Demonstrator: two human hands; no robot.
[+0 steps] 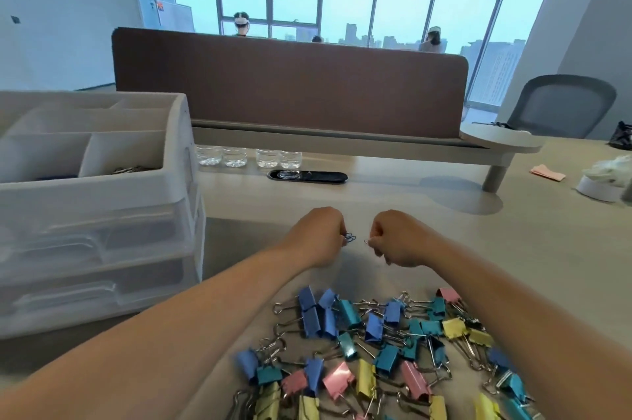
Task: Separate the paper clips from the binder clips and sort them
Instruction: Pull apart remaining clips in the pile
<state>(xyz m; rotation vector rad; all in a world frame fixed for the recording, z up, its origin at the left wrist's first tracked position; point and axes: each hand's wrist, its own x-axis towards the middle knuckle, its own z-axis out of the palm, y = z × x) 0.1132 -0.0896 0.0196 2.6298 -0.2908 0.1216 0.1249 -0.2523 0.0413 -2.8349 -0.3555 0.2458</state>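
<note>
Sorting now: we hold paper clips above the tabletop (393, 187), beyond the pile.
Organizer (99, 180): far left; its front compartments look partly filled.
Left hand (319, 236): fingers pinched on a blue clip (350, 237), long axis pointing right.
Right hand (398, 237): pinched on a silver clip (367, 242), tip pointing left.
Binder clips (379, 351): heaped between our forearms.
Risk: we judge a thin clip could slip and drop back among the heap.

Binder clips (383, 347) lie heaped on the desk (444, 231), organizer (92, 200) at their left.
</note>
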